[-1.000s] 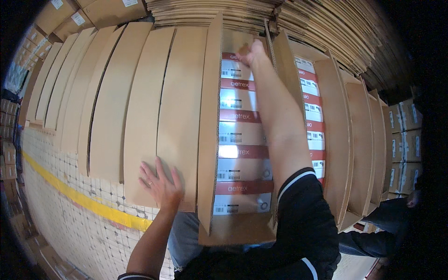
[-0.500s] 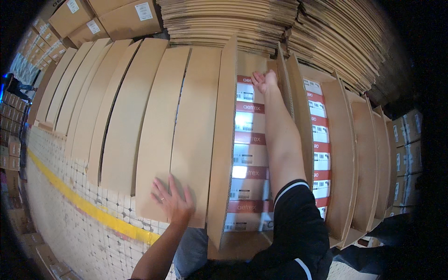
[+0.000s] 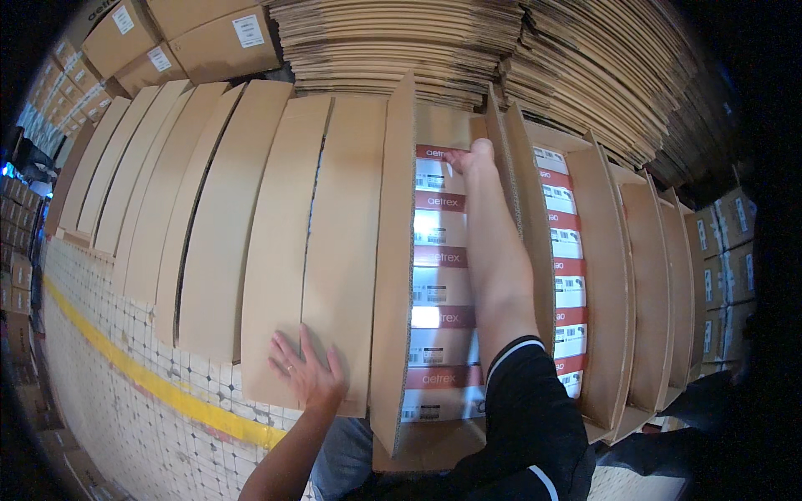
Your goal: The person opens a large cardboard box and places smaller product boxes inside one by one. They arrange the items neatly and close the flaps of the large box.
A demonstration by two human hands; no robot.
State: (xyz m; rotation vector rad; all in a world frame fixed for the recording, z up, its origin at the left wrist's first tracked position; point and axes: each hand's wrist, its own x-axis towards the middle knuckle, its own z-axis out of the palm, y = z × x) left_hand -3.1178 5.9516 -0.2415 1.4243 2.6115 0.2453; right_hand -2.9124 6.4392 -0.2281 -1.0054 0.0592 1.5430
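Left hand [image 3: 307, 373] spread flat, fingers open, pressed on the near end of a closed long carton [image 3: 334, 250], low centre of frame. Right hand [image 3: 468, 156] stretched far up-frame into the open carton [image 3: 393, 275], fingertips on the top shoe box [image 3: 440, 171]; grasp unclear. Row of boxes running lengthwise, bottom to top, under the right forearm. Flattened cardboard stacks [image 3: 434, 42] beyond, along the top.

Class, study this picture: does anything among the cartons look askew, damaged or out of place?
Nothing stands out. The open carton holds an even row of shoeboxes; the right hand reaches its far end, and the left hand lies flat on a closed carton.
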